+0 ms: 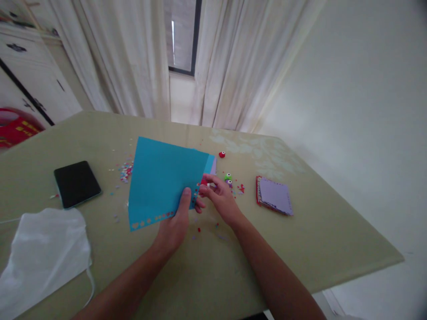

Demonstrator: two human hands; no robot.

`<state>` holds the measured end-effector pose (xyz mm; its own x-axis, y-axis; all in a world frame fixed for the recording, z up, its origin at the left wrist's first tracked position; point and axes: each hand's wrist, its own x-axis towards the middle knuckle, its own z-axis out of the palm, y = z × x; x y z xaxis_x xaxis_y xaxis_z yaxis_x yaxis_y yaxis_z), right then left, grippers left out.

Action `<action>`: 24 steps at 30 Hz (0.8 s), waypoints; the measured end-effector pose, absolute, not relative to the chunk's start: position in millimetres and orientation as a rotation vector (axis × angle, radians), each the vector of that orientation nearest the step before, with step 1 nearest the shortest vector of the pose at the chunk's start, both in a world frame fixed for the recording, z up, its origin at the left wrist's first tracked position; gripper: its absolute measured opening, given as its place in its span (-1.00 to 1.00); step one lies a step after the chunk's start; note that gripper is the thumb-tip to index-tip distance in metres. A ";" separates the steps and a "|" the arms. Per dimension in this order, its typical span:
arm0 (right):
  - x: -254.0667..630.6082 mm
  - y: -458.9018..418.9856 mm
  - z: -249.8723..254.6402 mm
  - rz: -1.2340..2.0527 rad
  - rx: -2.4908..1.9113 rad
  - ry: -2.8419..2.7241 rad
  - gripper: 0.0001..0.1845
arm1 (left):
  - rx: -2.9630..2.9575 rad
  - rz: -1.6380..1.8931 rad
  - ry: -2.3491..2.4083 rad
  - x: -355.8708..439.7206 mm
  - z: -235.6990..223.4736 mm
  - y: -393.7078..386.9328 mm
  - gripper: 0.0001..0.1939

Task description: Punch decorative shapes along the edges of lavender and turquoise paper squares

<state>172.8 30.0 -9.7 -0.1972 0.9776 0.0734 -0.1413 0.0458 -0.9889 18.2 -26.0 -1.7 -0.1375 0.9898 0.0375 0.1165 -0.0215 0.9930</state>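
A blue sheet of paper (160, 178) with punched shapes along its near edge lies tilted on the table, with more coloured sheets under it. My left hand (176, 222) is closed on the sheet's right corner, thumb on top. My right hand (220, 198) pinches a small red punch (204, 182) at the sheet's right edge, fingers curled round it. Other small punches lie just beyond: a red punch (222, 154) and a green punch (227, 177).
A stack of purple and red paper squares (275, 195) lies to the right. Paper confetti (126, 171) is scattered left of the sheet. A black tablet (76, 183) and a white plastic bag (43, 253) lie at left. The olive table (300, 249) ends near right.
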 end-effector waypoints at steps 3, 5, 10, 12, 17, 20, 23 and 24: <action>177.4 30.5 -3.6 1.468 -0.925 -1.102 -0.52 | 1.183 1.307 1.360 17.3 4.6 -18.6 -0.52; 180.4 31.2 -0.7 1.471 -0.922 -1.077 -0.53 | 1.193 1.322 1.370 16.5 6.8 -15.4 -0.56; 181.3 30.8 0.7 1.511 -0.907 -1.109 -0.52 | 1.296 1.267 1.506 16.2 2.7 -13.5 -0.60; 179.5 29.4 0.9 1.532 -0.912 -1.098 -0.52 | 1.381 1.237 1.569 16.7 1.2 -14.6 -0.57; 177.4 28.0 2.7 1.529 -0.909 -1.111 -0.55 | 1.420 1.212 1.612 15.9 2.8 -15.6 -0.57; 178.1 28.6 3.3 1.521 -0.909 -1.125 -0.56 | 1.434 1.229 1.609 14.0 3.6 -14.5 -0.59; 178.5 29.1 3.6 1.518 -0.901 -1.124 -0.55 | 1.421 1.236 1.600 13.5 3.2 -13.8 -0.60; 178.5 29.1 3.7 1.518 -0.897 -1.123 -0.55 | 1.410 1.230 1.602 13.7 3.0 -13.8 -0.59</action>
<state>178.5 29.1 3.7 -0.2213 0.9752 0.0000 -0.2850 -0.0647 -0.9563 13.7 -13.8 3.0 -0.1956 0.9755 0.1007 0.3489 -0.0267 0.9368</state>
